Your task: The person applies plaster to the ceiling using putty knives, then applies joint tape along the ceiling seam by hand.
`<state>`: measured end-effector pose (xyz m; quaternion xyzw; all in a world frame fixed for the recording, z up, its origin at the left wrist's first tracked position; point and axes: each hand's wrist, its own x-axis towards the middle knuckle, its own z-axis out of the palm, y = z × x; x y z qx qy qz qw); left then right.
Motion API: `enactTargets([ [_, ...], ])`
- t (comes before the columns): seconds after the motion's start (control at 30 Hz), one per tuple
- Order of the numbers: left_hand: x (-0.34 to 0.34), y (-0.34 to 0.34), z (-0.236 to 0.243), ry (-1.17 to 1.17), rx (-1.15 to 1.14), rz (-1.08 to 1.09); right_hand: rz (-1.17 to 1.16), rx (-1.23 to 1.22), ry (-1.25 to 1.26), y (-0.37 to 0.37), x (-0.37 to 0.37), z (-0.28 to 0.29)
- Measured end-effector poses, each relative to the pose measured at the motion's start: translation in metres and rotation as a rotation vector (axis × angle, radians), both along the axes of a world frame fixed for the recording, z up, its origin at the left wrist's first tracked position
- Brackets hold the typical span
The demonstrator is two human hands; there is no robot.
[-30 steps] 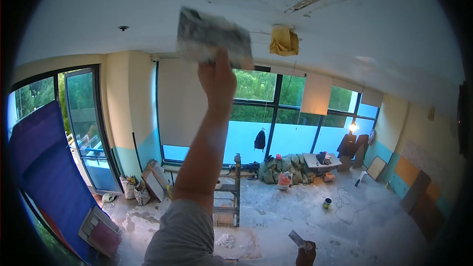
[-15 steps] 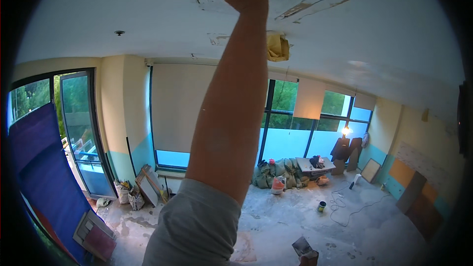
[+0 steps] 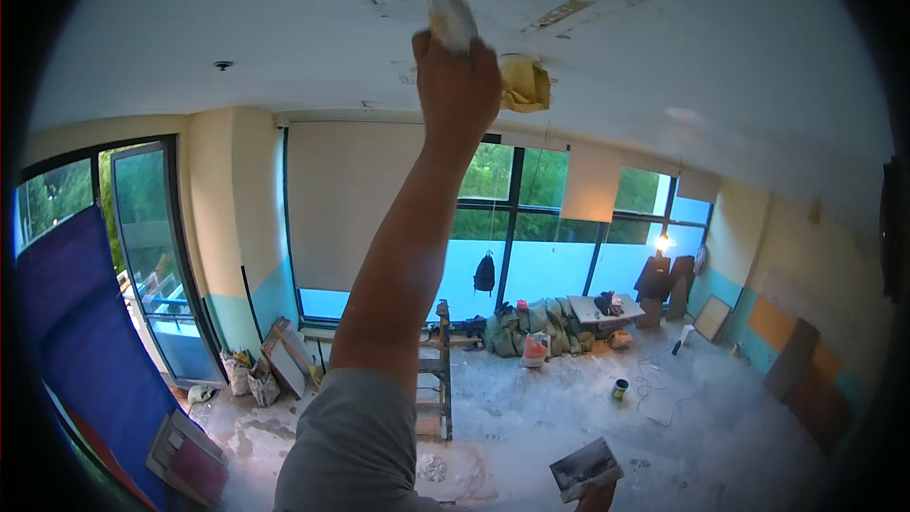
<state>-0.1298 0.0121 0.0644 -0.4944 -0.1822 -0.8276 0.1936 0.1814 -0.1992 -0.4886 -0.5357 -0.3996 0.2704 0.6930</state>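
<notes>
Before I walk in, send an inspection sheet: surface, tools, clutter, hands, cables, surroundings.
Surface: ceiling pale, with patchy damage; floor whitish, stained.
Tools: scraper raised near the ceiling, contact unclear; flat blade held low, grey-smeared.
Clutter: heaped sacks by the windows; dark can upright on the floor.
Hands: left hand gripping the scraper; right hand holding the flat blade, cut off by the picture's lower edge.
Cables: thin cord loose on the floor near the can.
Surroundings: lit lamp far right; blue sheet far left.
</notes>
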Motion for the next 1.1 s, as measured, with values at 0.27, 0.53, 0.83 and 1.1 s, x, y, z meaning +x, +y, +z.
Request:
enactTargets([
  [0.27, 0.065, -0.029, -0.25, 0.584, -1.013, -0.596, 0.095, 0.023, 0.094, 0.041, 0.023, 0.006],
  [0.53, 0.109, -0.053, -0.437, 0.906, -0.615, -0.917, 0.125, 0.116, 0.423, 0.073, 0.017, 0.051],
  [0.83, 0.1, 0.012, -0.47, 0.992, -0.651, -0.704, 0.228, 0.24, 1.0, 0.087, 0.005, 0.104],
  [1.1, 0.094, 0.033, -0.485, 0.899, -0.558, -0.561, -0.375, 0.426, 0.574, 0.105, 0.0, 0.116],
])
